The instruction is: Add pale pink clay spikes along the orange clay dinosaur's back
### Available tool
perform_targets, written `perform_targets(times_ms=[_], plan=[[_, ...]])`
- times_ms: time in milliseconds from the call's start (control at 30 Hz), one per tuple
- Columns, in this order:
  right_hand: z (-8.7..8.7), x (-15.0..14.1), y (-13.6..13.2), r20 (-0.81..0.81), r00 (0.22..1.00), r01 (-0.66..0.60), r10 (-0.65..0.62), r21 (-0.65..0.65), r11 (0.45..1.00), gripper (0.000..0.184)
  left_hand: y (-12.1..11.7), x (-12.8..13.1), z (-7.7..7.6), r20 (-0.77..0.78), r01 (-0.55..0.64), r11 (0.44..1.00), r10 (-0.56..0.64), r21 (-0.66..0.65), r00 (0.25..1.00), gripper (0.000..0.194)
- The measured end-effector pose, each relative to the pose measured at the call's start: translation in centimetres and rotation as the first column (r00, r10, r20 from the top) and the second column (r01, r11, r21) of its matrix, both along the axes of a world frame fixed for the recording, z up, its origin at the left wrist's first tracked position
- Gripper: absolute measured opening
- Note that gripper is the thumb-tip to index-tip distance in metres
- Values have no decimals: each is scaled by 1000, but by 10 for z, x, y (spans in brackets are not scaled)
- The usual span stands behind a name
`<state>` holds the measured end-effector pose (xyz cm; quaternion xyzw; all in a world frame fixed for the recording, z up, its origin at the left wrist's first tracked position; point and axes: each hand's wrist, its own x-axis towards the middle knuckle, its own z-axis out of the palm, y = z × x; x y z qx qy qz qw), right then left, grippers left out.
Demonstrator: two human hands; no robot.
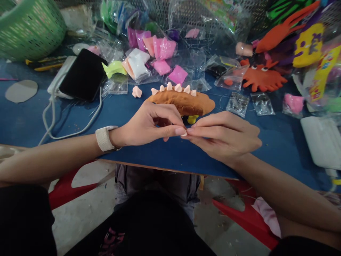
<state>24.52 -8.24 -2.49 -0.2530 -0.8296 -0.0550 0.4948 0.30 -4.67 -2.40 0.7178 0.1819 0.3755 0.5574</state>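
My left hand [160, 122] and my right hand [226, 133] meet fingertip to fingertip over the near part of the table. Both are closed in a pinch on a small bit of pale pink clay [184, 134], mostly hidden by the fingers. Just beyond them lies a long orange-brown clay body [183, 103] with a row of pale pink pointed spikes [178, 88] along its top. My fingers partly cover its lower side, where a yellow piece [192, 119] shows. Left of the body sits a loose lump of pale pink clay [136, 91].
Packets of coloured clay [165, 48] are heaped at the back. A phone [83, 74] rests on a white power bank with a cable at left, near a green basket [32, 30]. An orange clay crab [263, 76] and a white device [321, 142] are at right.
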Motion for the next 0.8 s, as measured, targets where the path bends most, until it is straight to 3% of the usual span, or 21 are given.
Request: perform_targets(times_ms=[267,433,633,800], plan=[[0,3,-1,44,998,-37,39,-37,999,18,-1,0,0,-40,5,1000,-5,3,999,31],[0,2,-1,51,999,20,-19,-32,999,11,-1,0,0,-30,43,996,-45,-73,999,28],[0,-2,2,-32,993,-119,118,-23,993,20,-1,0,0,-41,39,996,-42,-80,998,30],[0,-2,1,10,997,-70,70,-33,997,20,0,0,-1,-33,20,998,-21,-52,999,30]])
